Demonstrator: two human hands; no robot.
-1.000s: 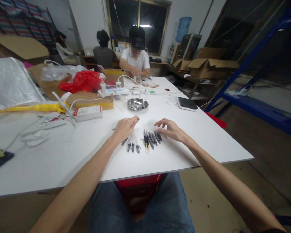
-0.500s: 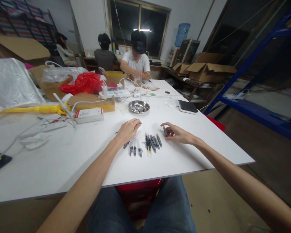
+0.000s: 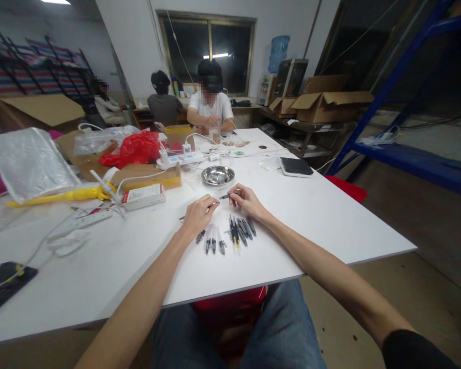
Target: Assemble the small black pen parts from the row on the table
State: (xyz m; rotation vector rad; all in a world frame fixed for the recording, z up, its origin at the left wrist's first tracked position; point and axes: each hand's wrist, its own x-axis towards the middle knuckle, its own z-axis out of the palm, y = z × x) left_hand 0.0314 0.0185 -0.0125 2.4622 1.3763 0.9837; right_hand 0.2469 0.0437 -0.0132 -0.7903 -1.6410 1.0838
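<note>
Right hand (image 3: 246, 202) is raised just above the white table (image 3: 322, 215), fingers pinched on a small dark pen part (image 3: 225, 196), which is held roughly level and pointed toward the left hand (image 3: 198, 213). That part is seen as short, slim and black, with a paler tip; finer detail is too small to tell. Left hand is curled with fingertips close to the part's end; whether contact is made, or anything is gripped, cannot be told. Just below both hands, a row of similar black parts (image 3: 230, 234) is laid on the table, side by side, some with clear or yellow sections. A steel bowl (image 3: 217, 175) is set beyond the hands, and a white box (image 3: 143, 196) to the left of it.
</note>
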